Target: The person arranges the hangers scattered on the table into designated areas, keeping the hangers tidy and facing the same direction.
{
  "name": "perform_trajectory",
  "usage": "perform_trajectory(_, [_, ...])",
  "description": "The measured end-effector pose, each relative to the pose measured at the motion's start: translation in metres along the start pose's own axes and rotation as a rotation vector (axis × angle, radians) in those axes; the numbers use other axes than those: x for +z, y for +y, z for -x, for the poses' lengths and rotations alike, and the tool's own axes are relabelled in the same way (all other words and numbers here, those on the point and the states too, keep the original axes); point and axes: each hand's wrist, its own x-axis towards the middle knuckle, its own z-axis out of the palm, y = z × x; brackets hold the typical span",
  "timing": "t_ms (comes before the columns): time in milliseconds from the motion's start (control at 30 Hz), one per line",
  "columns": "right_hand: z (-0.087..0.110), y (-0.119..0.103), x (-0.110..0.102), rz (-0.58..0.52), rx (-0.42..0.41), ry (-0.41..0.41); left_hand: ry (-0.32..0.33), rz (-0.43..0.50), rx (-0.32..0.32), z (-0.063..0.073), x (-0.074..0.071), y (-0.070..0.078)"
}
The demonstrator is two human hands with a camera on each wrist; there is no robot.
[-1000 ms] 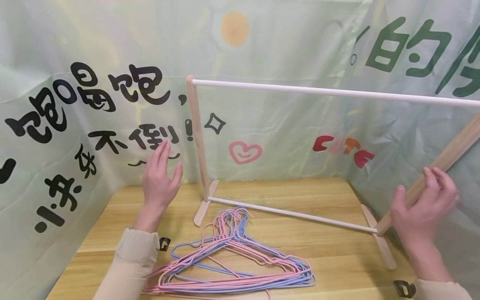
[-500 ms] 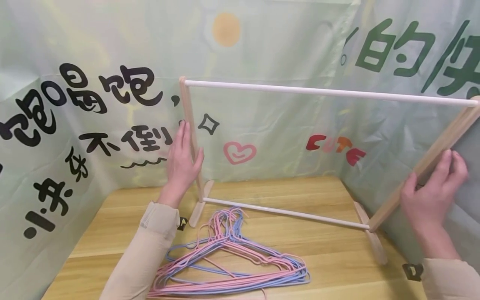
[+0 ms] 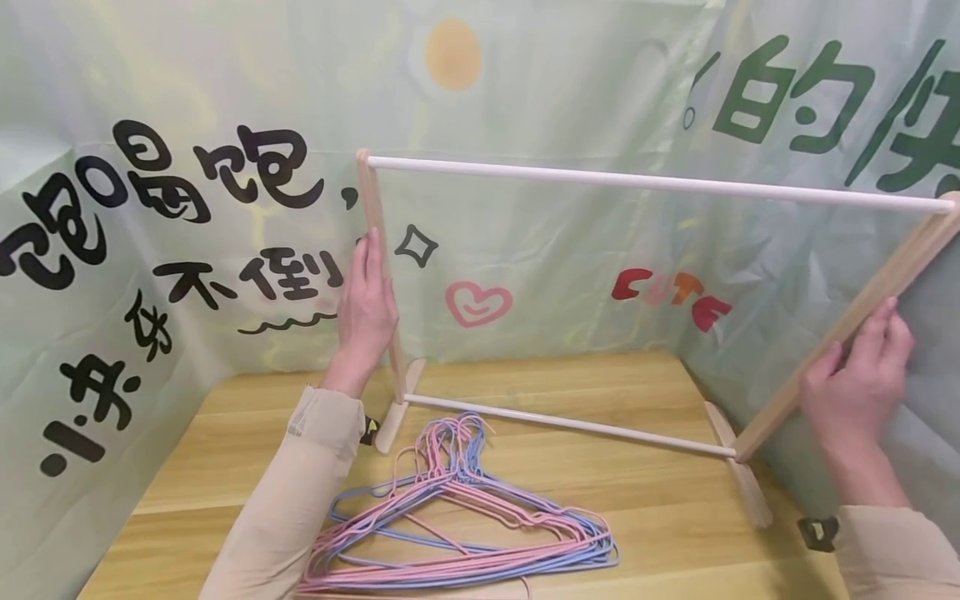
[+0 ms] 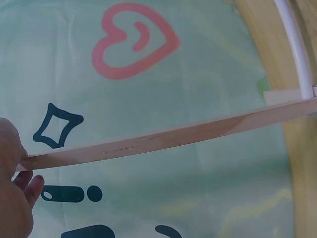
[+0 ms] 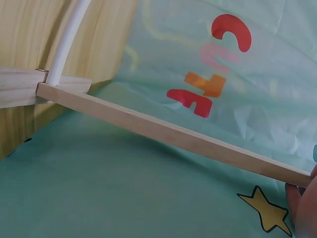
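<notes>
A small clothes rack (image 3: 660, 180), with pale wooden posts and two white rods, stands upright on the table. My left hand (image 3: 366, 307) grips its left post (image 4: 163, 141) about halfway up; in the left wrist view fingers (image 4: 33, 191) show beneath the wood. On the other side my right hand (image 3: 858, 375) holds the right post (image 5: 178, 136), thumb on the inner side and fingers behind it. In front of the rack's lower rod lies a pile of pink and blue hangers (image 3: 465, 521), their hooks pointing toward the rack. Neither hand touches them.
The wooden table (image 3: 202, 492) is enclosed at the back and sides by a pale green printed cloth (image 3: 555, 75). The rack's right foot (image 3: 750, 492) sits close to the cloth on the right.
My left hand has moved right onto the left post and closed around it. My right hand has shifted up along the right post and now grips it. The hangers lie as before.
</notes>
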Motion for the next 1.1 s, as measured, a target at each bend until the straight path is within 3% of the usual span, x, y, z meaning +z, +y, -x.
perform_trajectory(333, [0.000,0.009,0.013,0.016,0.007,-0.040,0.039,-0.002,-0.018,0.002,-0.002,-0.010])
perform_trajectory(667, [0.001,0.001,0.044,0.068,-0.010,-0.067,0.036,-0.087,-0.084,0.003,-0.019,-0.026])
perform_trajectory(900, [0.000,-0.007,0.070,0.001,-0.020,-0.084,0.064,-0.099,-0.082,0.005,-0.030,-0.043])
perform_trajectory(1100, [-0.001,-0.015,0.087,0.009,-0.036,-0.114,0.069,-0.107,-0.090,0.007,-0.041,-0.053])
